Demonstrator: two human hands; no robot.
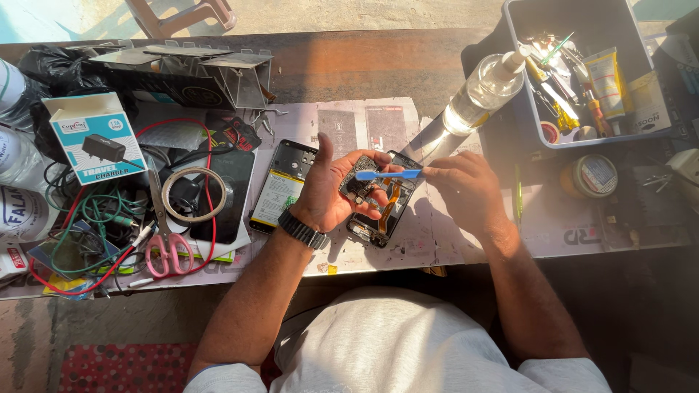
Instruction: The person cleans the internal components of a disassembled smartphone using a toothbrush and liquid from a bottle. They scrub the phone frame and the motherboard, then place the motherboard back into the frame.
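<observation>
Hard sunlight from the far side, throwing sharp shadows toward the near edge. Long wooden workbench (378, 65), dark reddish top, worn, running left to right. Pale printed paper sheet (437, 240) spread over its middle. Beyond the bench, far side: pale concrete floor (349, 13), sunlit, and the legs of a light plastic stool (182, 14) at far left. Near left, under the bench edge: grey rough ground, and a red mat (124, 367) with small pale dots. Near right falls into deep shade; little can be made out there. No walls or windows in sight from this spot.
</observation>
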